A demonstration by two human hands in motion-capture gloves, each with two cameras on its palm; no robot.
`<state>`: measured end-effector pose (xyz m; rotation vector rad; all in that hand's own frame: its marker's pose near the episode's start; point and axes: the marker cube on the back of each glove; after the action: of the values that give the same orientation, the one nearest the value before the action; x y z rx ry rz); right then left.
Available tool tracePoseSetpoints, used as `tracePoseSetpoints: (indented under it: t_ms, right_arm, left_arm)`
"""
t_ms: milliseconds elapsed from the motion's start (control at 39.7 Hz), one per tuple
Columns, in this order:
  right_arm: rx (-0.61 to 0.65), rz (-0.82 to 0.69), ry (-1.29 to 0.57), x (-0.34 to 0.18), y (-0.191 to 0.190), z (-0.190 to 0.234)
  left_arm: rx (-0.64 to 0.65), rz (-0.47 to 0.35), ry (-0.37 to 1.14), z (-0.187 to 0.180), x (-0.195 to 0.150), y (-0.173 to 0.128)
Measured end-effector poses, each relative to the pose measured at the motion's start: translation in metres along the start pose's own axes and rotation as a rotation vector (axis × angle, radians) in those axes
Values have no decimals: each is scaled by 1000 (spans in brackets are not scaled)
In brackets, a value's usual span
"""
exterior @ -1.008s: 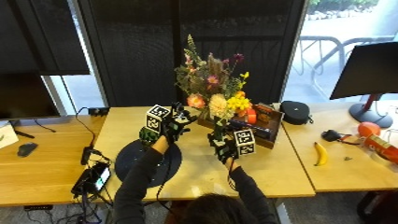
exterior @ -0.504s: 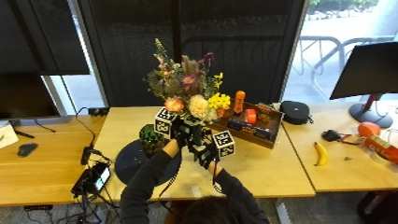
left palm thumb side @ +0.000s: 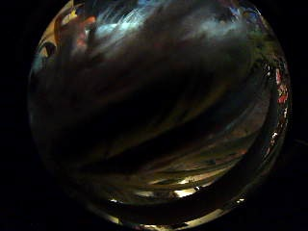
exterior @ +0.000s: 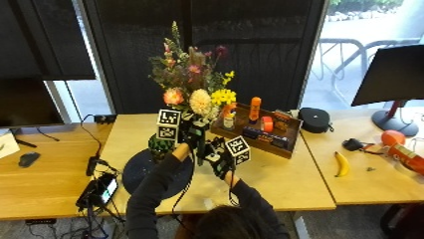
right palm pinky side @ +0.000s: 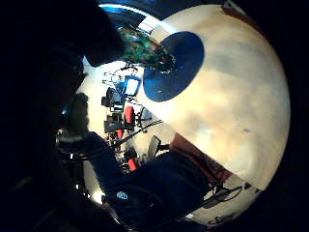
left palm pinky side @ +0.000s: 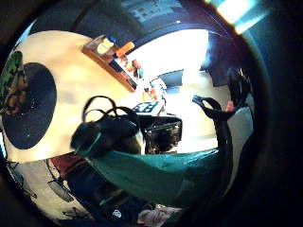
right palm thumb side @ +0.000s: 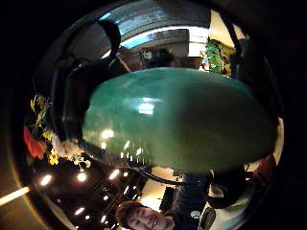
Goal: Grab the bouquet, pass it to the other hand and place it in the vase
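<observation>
We hold the bouquet (exterior: 192, 82) upright above the table (exterior: 278, 174), left hand (exterior: 192, 134) gripping its stems. Our right hand (exterior: 222, 157) sits just beside, its grip indiscernible. The vase (exterior: 159, 147) stands on the dark mat (exterior: 142, 172).

Readable text: none that I can make out in any view.
Orange bottle (exterior: 255, 109) in the wooden tray (exterior: 286, 147): I see a label area, but no letters resolve.
Person's dark top: a small pale logo (right palm pinky side: 122, 195) shows in the right little-finger palm view; I can't tell its shape or any wording.
Orange-red can (exterior: 405, 156) lying on the table at the far right: it carries print, illegible to me.
</observation>
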<state>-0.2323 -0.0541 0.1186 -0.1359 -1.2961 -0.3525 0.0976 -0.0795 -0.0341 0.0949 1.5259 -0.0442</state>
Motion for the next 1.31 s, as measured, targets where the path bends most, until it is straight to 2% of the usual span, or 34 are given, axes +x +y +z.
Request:
tracePoseSetpoints:
  t_ms: [151, 378, 555, 655, 832, 1134, 1235, 1311]
  right_arm:
    - [36, -13, 60, -3, 4, -26]
    - [86, -47, 253, -8, 10, -61]
    - [148, -38, 318, -2, 10, -84]
    - [160, -41, 341, 1, 13, -90]
    - [168, -34, 342, 12, 14, -98]
    - [168, -5, 336, 23, 8, -101]
    - [163, -5, 321, 29, 4, -102]
    - [160, 4, 315, 34, 3, -106]
  left_arm:
    - [126, 32, -27, -31, 34, -13]
    - [312, 37, -84, -72, 75, -29]
    - [430, 55, -147, -98, 98, -28]
    - [476, 68, -132, -112, 92, -44]
    - [563, 63, -125, -136, 82, -53]
    - [616, 38, -113, -167, 45, -73]
    - [593, 0, -136, -176, 24, -69]
    - [457, -36, -169, -182, -9, -65]
